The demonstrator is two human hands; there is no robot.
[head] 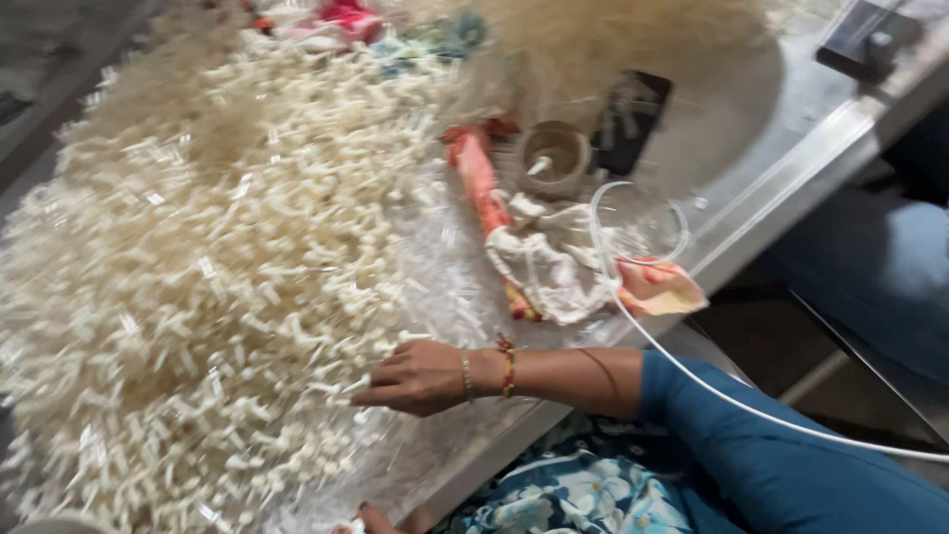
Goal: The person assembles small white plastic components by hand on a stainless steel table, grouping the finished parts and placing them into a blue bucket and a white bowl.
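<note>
A metal table carries a huge heap of small cream plastic pieces that fills its left and middle. At the heap's near right edge the right hand lies flat, its grip released, fingertips touching the pieces. Right of the heap lies a crumpled cloth (partly orange). The left hand barely shows at the near edge; I cannot tell its grip.

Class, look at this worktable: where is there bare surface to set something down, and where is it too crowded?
Bare metal shows at the far right, between the dark phone and the table edge. The heap of white pieces fills the left and middle; the right hand rests on it. Crumpled cloth crowds the near right.
</note>
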